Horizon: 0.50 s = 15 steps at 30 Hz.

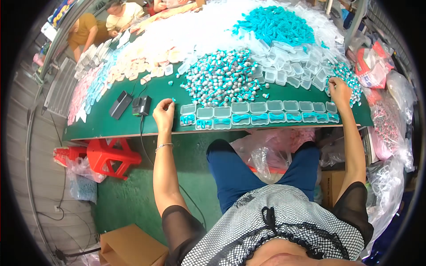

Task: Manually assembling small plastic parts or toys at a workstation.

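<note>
Above the table's front edge, my left hand (pixel 164 114) is closed in a pinch. A tiny teal bit shows by its fingertips, too small to name. My right hand (pixel 339 92), fingers curled together, is at the edge of a pile of small teal-and-white pieces (pixel 353 84) on the right; what it holds is hidden. Between my hands, a row of clear plastic boxes (pixel 240 107) with lids folded back lines the front edge. Teal bundles (pixel 259 118) lie in most of them. The leftmost boxes also hold grey-and-teal capped pieces (pixel 188 119). A heap of such pieces (pixel 222 77) sits behind the row.
Loose clear boxes (pixel 286 68) and a teal heap (pixel 277 25) lie farther back. A black device (pixel 141 106) with a cable and a dark phone-like slab (pixel 121 105) rest left. Red stools (pixel 111 155) stand below. Other people (pixel 124 15) sit at the far left.
</note>
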Available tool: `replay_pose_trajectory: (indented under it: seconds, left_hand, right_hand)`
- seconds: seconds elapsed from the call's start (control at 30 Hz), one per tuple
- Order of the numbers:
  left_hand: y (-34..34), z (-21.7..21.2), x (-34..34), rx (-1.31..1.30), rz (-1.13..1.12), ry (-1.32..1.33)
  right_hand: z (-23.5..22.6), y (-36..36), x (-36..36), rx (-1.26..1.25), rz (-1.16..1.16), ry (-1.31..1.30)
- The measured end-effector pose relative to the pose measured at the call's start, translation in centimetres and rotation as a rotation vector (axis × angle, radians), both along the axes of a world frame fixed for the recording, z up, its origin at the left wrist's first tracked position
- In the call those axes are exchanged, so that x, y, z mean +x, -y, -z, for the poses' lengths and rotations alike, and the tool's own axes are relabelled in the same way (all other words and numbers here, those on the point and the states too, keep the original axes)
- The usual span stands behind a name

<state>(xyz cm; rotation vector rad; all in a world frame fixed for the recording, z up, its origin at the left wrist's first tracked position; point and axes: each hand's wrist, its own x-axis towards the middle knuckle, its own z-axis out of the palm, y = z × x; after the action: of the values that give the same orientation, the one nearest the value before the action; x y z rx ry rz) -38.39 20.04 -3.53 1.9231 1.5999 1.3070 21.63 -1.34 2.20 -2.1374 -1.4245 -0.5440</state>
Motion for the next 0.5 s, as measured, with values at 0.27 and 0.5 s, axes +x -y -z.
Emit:
replay_pose_trajectory:
  seconds: [0.27, 0.5]
  left_hand:
    - [9.8, -5.8, 5.5, 0.213, 0.572, -0.15]
    - [11.2, -4.6, 7.5, 0.28, 0.567, -0.362]
  right_hand:
    - [-0.9, -0.6, -23.5, 0.04, -0.749, -0.281]
    - [2.2, -3.8, -32.4, 0.028, -0.79, -0.222]
